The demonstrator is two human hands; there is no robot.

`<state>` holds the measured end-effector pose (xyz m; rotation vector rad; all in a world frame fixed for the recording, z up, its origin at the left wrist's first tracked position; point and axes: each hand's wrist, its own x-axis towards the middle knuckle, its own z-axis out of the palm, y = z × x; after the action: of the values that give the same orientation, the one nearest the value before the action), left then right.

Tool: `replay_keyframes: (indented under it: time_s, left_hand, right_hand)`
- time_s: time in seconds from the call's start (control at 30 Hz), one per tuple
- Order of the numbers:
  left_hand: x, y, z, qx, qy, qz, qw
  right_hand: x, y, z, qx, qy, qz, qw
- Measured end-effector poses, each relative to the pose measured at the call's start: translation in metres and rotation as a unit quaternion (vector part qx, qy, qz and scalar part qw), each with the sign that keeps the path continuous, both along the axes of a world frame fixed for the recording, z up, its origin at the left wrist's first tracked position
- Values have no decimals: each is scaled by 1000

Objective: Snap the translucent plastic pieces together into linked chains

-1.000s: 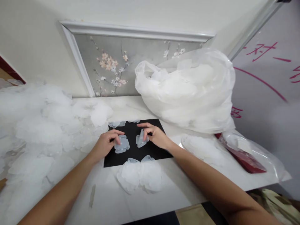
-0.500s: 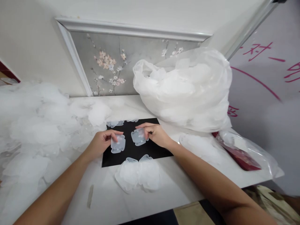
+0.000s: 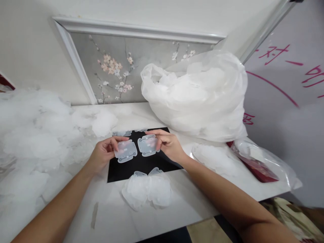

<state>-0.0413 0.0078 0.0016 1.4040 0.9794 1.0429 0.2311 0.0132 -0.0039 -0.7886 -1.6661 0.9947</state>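
Observation:
My left hand [image 3: 105,151] pinches a translucent plastic piece [image 3: 126,152] by its upper left edge. A like translucent plastic piece [image 3: 146,146] is gripped at its right side by my right hand [image 3: 168,144]. Both pieces are squarish with notched, rounded corners and small holes, held side by side with a narrow gap over a black mat [image 3: 144,166]. Two overlapping piles of such pieces [image 3: 146,190] lie at the mat's near edge, partly on it. More translucent pieces [image 3: 123,133] rest along its far edge, partly hidden behind the hands.
A large heap of whitish plastic pieces [image 3: 37,141] covers the table's left. A full white plastic bag [image 3: 197,101] stands at the back, before a framed flower picture [image 3: 113,67]. At right are loose pieces [image 3: 215,160], a clear bag [image 3: 268,162] and a whiteboard [image 3: 283,135].
The left piece has tilted up and come closer to the right one, its holes now facing me. My right hand's piece has turned slightly and shifted a little left. The view has moved slightly.

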Motion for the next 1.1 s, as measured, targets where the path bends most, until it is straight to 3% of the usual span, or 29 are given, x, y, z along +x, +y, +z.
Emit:
replay_keyframes:
  time_s: [0.13,0.33,0.4,0.47,0.57,0.67,0.8,1.1]
  left_hand:
    - [1,-1,0,2,-2,-8,1000]
    - [5,-3,7,4,14,-8,1000]
    - [6,-3,8,6,20,-2,1000]
    - [8,-3,8,2,22,13,1000]
    - [12,-3,6,-44,-2,61,997]
    - [18,-5,6,-134,-54,80,986]
    - [24,-9,9,-203,-106,49,972]
    - [19,-4,7,-257,-188,5,948]
  right_hand:
    - [1,-1,2,22,-7,1,1000]
    - [1,1,5,55,-38,-55,996]
    - [-1,2,1,4,-8,-61,998]
    - [-4,4,-5,-99,45,-43,993]
    - [-9,6,-13,-257,125,30,958]
    - [-12,6,-15,-339,175,90,920]
    - [-10,6,-12,-377,204,116,896]
    - [-7,7,-13,-385,201,116,893]
